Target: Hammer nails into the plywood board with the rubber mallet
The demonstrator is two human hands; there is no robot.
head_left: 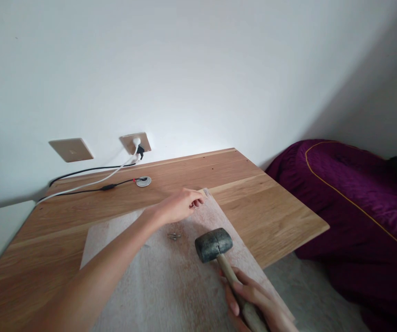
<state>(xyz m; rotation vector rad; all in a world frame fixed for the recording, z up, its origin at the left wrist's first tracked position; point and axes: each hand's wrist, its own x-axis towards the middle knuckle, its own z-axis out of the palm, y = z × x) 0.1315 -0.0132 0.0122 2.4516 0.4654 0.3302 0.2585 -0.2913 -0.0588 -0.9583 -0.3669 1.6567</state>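
Note:
My right hand (253, 299) grips the wooden handle of a rubber mallet (214, 244), whose dark head hovers over a pale board (157, 276) lying on the wooden desk (253, 198). My left hand (181, 205) reaches across to the board's far corner, fingers pinched on a small metal piece, probably a nail (195, 207). A few more small nails (174, 236) lie on the board just below that hand.
Behind the desk, two wall plates (70, 149) sit on the white wall, with a white plug and cables (91, 182) trailing to a round cable grommet (143, 181). A purple-covered bed (357, 203) stands to the right. The floor shows below the desk's right edge.

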